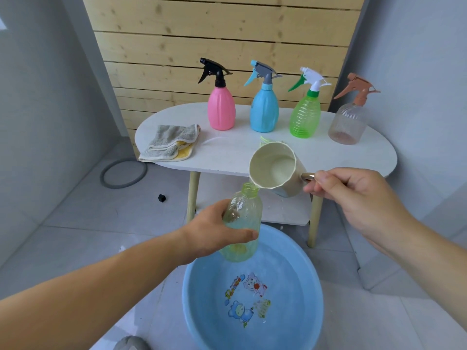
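Note:
My left hand (214,233) grips a clear green bottle (243,218) with no spray head, held upright above a blue basin (298,294). My right hand (353,195) pinches the handle of a cream cup (275,170), tilted so that its spout touches the bottle's open neck. The cup has water inside. The bottle is partly filled. Water lies in the basin, over cartoon pictures on its bottom.
A white oval table (227,152) stands behind, with a lower shelf. On it are pink (221,109), blue (264,112), green (305,114) and clear brown-topped (347,122) spray bottles and a folded cloth (169,142). A grey ring (123,174) lies on the tiled floor.

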Demonstrator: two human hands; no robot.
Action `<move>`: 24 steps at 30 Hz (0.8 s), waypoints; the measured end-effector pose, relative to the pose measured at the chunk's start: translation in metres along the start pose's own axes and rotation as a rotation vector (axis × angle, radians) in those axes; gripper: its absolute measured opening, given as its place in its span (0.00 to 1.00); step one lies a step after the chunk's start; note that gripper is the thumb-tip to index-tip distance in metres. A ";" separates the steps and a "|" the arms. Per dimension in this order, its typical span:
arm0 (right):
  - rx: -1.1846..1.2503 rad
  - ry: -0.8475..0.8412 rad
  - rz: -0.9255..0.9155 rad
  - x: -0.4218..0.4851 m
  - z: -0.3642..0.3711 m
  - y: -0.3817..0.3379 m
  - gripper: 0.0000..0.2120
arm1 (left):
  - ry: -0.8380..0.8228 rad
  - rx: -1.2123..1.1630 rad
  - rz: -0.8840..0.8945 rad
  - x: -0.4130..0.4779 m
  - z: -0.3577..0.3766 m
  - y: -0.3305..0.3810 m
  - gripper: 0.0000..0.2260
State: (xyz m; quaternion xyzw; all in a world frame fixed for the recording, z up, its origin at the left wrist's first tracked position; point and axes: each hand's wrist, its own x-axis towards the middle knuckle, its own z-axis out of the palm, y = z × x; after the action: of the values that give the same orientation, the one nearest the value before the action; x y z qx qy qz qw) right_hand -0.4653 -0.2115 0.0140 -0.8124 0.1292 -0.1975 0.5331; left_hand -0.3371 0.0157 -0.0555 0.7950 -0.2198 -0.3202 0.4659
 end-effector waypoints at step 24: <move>-0.110 0.036 -0.076 -0.001 0.000 -0.008 0.12 | -0.043 -0.208 -0.023 0.001 0.004 -0.005 0.29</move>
State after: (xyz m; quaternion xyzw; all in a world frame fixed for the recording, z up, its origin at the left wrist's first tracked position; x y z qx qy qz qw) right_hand -0.4659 -0.2080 0.0207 -0.8412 0.1183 -0.2247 0.4774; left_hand -0.3387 0.0147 -0.0616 0.7378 -0.1864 -0.3634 0.5374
